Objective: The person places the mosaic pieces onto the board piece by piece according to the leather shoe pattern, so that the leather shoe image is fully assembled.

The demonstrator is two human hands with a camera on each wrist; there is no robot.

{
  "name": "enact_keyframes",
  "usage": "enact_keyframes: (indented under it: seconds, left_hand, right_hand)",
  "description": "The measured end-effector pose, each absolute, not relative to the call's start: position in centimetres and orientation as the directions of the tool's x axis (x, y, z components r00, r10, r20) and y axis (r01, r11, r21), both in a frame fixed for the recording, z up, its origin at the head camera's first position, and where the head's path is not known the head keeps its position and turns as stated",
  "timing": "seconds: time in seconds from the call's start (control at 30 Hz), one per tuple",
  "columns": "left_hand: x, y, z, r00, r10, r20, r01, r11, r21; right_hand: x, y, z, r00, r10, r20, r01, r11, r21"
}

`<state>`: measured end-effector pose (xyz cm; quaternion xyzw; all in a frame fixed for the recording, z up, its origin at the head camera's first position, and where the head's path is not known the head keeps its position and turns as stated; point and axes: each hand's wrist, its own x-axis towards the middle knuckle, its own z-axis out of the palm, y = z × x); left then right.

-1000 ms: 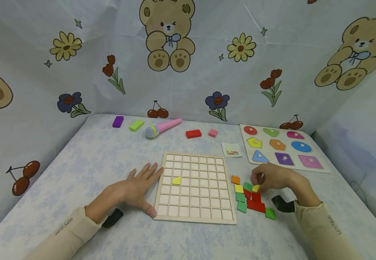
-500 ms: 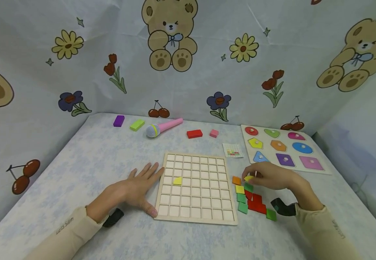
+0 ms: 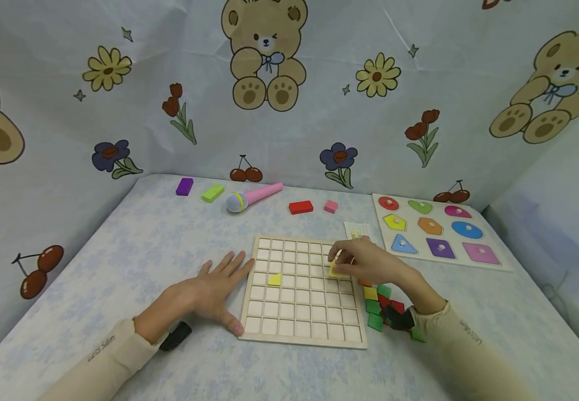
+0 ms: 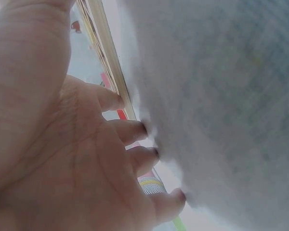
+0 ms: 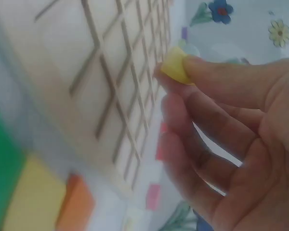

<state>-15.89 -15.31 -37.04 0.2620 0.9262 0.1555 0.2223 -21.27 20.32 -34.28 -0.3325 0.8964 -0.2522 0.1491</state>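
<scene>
The right hand (image 3: 369, 263) pinches a yellow piece (image 5: 177, 65) between thumb and finger over the right side of the grid board (image 3: 302, 342). The left hand (image 3: 206, 295) lies with fingers spread against the board's left edge. Another yellow piece (image 3: 274, 279) sits left of centre on the grid; coloured tiles (image 3: 372, 306) lie just right of the board.

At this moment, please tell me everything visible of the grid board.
The grid board is pale, wooden-looking, with thin strips framing seven rows of seven cells. It lies flat on the table, one yellow piece in a cell. The left hand touches its left edge; the right hand hides some upper-right cells.
</scene>
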Motion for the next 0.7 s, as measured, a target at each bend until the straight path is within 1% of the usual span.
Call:
enact_keyframes:
  seconds: [0.13,0.3,0.43,0.7]
  left_hand:
    - [-15.9,-15.3,-37.1,-0.765,0.551,-0.334,0.415,0.818,0.398]
    - [-15.9,-15.2,-37.1,-0.763,0.553,-0.334,0.415,0.816,0.403]
    - [-15.9,-15.1,-37.0,-0.763,0.555,-0.332,0.419,0.815,0.401]
    - [-15.9,-15.2,-37.0,-0.764,0.552,-0.335,0.422,0.820,0.388]
  right_hand:
    - [-21.5,18.0,-34.8,-0.725,-0.684,-0.080,-0.531,0.629,-0.567]
    - [-21.5,15.8,-35.2,-0.686,-0.717,-0.122,-0.527,0.606,-0.595]
    - [-21.3,14.8,-35.6,-0.685,-0.720,-0.116,-0.539,0.607,-0.584]
    - [-20.3,13.8,-36.3,-0.754,-0.655,-0.054,-0.552,0.675,-0.491]
